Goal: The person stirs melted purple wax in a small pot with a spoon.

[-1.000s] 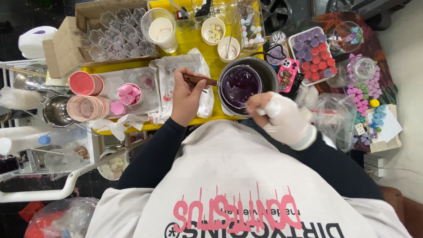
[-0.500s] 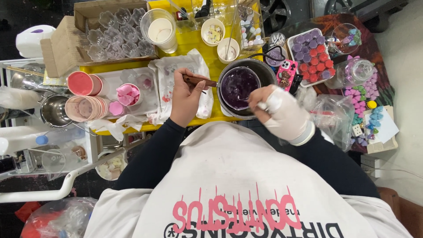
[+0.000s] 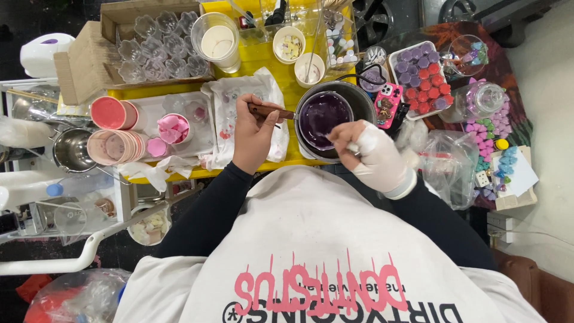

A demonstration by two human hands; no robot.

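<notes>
Pot (image 3: pixel 326 116) of purple liquid sits on the yellow worktop (image 3: pixel 263 57), near its front edge, right in front of the person. It's a dark metal pot w/ a wooden handle (image 3: pixel 269 110) sticking out to the left. Left hand (image 3: pixel 254 134) is closed round that handle, bare, black sleeve up to the wrist. Right hand (image 3: pixel 371 152) wears a white glove and hovers over the pot's right rim, fingers pinched narrow on sth small and pale — can't tell what it is.

Left of the pot lies a crumpled white cloth (image 3: pixel 239 113) w/ pink stains, partly under the left hand. Further left, a white tray (image 3: pixel 149 110) holds a small pink-filled cup (image 3: pixel 173 128); beside it a red-topped cup (image 3: pixel 110 112) and a stack of pink cups (image 3: pixel 116 146) lying on its side.

At the back — a cardboard box (image 3: pixel 89 54) of clear plastic moulds, a clear tub of cream wax (image 3: pixel 218 42), two small white cups (image 3: pixel 290 43).

Right of the pot, touching its rim, a phone in a pink case (image 3: pixel 387 104). Beyond that a white tray of purple and red rounds (image 3: pixel 421 75), a glass jar (image 3: pixel 478 101), and a clear plastic bag (image 3: pixel 448 164).
</notes>
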